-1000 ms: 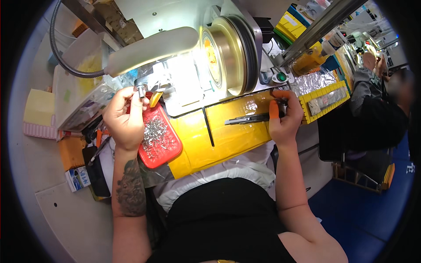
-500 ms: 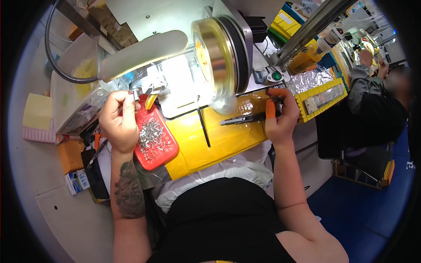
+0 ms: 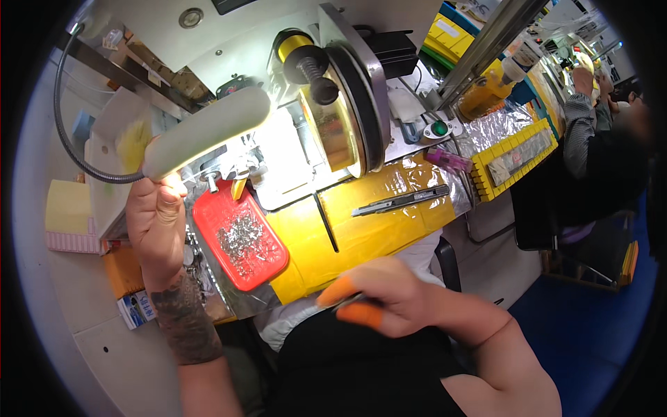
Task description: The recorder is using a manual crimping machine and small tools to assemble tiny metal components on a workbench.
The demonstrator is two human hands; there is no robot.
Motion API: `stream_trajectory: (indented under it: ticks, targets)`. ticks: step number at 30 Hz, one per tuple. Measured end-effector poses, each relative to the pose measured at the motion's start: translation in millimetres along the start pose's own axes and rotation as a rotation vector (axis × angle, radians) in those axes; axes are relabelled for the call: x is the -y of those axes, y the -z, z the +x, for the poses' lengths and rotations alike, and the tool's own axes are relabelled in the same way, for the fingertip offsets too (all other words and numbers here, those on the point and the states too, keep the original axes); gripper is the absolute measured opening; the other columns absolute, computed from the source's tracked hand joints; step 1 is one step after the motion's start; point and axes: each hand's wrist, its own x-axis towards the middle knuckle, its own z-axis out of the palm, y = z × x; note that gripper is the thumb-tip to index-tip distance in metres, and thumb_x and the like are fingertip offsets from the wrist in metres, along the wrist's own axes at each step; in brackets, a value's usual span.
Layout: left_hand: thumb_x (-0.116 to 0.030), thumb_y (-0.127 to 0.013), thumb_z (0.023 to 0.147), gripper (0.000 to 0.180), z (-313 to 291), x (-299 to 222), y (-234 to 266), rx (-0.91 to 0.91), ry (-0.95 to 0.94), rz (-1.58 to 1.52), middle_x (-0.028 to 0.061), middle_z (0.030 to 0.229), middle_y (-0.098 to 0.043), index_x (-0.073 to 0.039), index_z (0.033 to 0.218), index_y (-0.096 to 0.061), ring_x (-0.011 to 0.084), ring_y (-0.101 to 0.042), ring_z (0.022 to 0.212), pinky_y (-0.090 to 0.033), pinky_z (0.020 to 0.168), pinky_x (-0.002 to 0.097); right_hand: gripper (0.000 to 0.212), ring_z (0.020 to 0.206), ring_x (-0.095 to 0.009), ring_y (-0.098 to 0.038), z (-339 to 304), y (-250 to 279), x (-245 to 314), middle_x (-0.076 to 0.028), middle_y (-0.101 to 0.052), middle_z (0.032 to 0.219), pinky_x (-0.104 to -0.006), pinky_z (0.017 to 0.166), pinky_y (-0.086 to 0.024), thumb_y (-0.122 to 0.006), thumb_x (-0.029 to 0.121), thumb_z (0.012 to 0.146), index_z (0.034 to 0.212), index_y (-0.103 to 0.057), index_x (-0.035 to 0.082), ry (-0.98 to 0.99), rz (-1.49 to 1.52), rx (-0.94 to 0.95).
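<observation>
One lamp [image 3: 212, 132] is clasped near its neck end by the left hand [image 3: 154, 226]. One slim dark item [image 3: 351, 300], blurred, is pinched in the right hand [image 3: 396, 295] before the torso; two orange finger covers [image 3: 363, 315] are worn there. One red tray [image 3: 214, 206] of uncountable metal pieces [image 3: 240, 240] and one cutter knife [image 3: 403, 201] are supported by the table [image 3: 368, 240].
</observation>
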Motion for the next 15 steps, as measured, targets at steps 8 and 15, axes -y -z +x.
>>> stream_trajectory:
  ticks: [8, 15]
  targets:
    - [-0.02, -0.065, 0.099, 0.031, 26.0, 2.7, -10.5, 0.115, -0.016, -0.392, 0.0225, 0.134, -0.052, 0.008, 0.111, -0.06, 0.0329, -0.05, 0.125, -0.039, 0.107, 0.0497, 0.075, 0.066, -0.009, -0.044, 57.9, -38.4, -7.1, 0.001, -0.045, 0.084, -0.0232, 0.061, -0.038, -0.037, 0.065, 0.105, 0.133, -0.053, -0.003, -0.36, 1.156, 0.111]
    - [-0.016, -0.061, 0.098, 0.023, 29.4, -0.1, -30.4, 0.038, -0.088, -0.358, 0.0118, 0.107, -0.056, 0.002, 0.11, -0.056, 0.0247, -0.055, 0.098, -0.047, 0.081, 0.0407, 0.04, 0.036, -0.017, -0.036, 91.0, -44.2, -32.4, -0.005, -0.041, 0.057, -0.0285, 0.043, -0.037, -0.034, 0.044, 0.105, 0.105, -0.049, 0.007, -0.493, 1.649, -0.004]
